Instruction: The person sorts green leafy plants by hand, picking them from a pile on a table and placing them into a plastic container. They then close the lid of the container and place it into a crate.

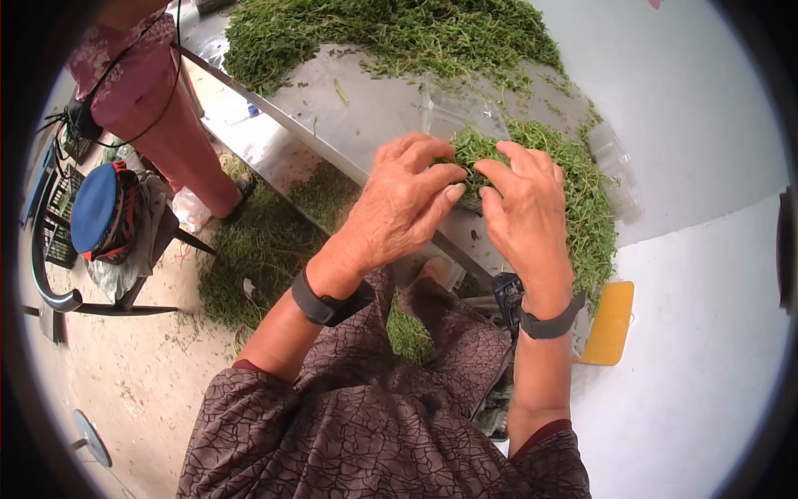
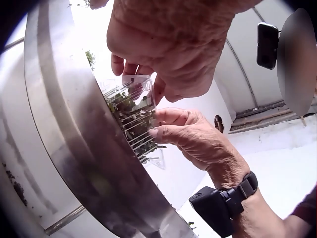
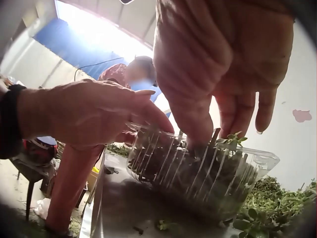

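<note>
A clear ribbed plastic box (image 3: 193, 168) filled with green sprigs stands at the edge of the metal table (image 1: 366, 116). My left hand (image 1: 399, 200) is at its left end, thumb and fingers bent around the rim; in the right wrist view the left hand (image 3: 94, 109) touches that end. My right hand (image 1: 528, 208) is at the other end, its thumb on the near wall and its fingers over the greens. The left wrist view shows the box (image 2: 133, 116) between the left hand (image 2: 168, 44) and the right hand (image 2: 198, 141).
Heaps of loose greens (image 1: 399, 33) cover the table's far side and right side (image 1: 582, 208). A clear lid or box (image 1: 615, 170) lies at the right, a yellow board (image 1: 611, 324) below it. A person in pink (image 1: 158, 125) stands left, near a chair with a blue cushion (image 1: 96, 212).
</note>
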`<state>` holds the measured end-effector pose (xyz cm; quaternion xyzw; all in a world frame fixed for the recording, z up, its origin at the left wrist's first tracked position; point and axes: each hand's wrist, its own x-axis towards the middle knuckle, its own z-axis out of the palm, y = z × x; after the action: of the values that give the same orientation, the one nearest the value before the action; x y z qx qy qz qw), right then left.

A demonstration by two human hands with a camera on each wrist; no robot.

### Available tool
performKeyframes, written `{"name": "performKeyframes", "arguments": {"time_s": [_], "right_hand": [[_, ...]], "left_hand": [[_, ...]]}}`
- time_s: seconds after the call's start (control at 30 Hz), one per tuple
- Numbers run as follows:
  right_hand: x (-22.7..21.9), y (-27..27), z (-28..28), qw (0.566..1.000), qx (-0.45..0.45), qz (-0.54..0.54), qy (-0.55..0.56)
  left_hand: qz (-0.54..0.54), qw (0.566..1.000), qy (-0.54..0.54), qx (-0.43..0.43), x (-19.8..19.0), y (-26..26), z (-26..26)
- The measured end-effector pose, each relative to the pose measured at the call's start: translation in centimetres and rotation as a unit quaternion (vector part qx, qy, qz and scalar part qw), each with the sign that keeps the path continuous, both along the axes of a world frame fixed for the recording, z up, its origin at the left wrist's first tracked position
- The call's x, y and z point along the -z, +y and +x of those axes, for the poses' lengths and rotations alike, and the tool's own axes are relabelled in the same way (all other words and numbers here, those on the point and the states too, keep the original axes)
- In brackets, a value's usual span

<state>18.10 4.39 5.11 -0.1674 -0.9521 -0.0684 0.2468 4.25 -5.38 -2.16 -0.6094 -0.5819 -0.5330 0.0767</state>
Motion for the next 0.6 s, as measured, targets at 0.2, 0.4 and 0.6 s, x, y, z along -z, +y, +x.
{"name": "performKeyframes", "arguments": {"time_s": [0.2, 0.4, 0.6], "right_hand": [[0.8, 0.9, -0.4, 1.000, -0.008, 0.015, 0.011], [1.3, 1.2, -0.5, 0.990, -0.018, -0.094, 0.106], [-0.1, 0.1, 0.7, 0.962, -0.047, -0.188, 0.194]], "left_hand": [[0.032, 0.999, -0.015, 0.010, 0.0, 0.1, 0.0], [0.004, 1.000, -0.013, 0.006, 0.1, -0.1, -0.1], [0.019, 1.000, -0.021, -0.010, 0.3, -0.1, 0.1]]}}
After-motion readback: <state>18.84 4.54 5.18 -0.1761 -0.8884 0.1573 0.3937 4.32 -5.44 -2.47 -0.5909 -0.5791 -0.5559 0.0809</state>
